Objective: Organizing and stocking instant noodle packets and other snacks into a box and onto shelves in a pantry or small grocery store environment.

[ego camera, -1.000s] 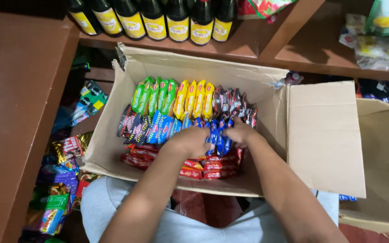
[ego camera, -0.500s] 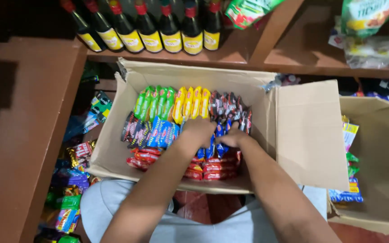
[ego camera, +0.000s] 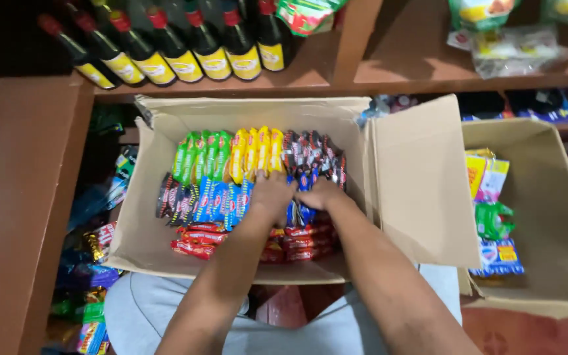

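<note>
An open cardboard box (ego camera: 165, 121) rests on my lap, packed with rows of small snack packets: green packets (ego camera: 198, 154), yellow packets (ego camera: 254, 151), dark packets (ego camera: 310, 154), blue packets (ego camera: 221, 200) and red packets (ego camera: 195, 240). Both hands are inside it, side by side. My left hand (ego camera: 271, 194) presses down on the blue packets in the middle row. My right hand (ego camera: 320, 192) is curled around blue packets just to the right of it. The packets under my hands are hidden.
A second open cardboard box (ego camera: 547, 197) at the right holds a few packets. Dark bottles with red caps and yellow labels (ego camera: 179, 52) line the wooden shelf behind. A brown wooden surface (ego camera: 14, 197) stands at the left, with loose packets (ego camera: 93, 263) below it.
My hands stay in the middle of the box, shifted slightly toward its far side. The view has tilted, so the second box at the right shows more.
</note>
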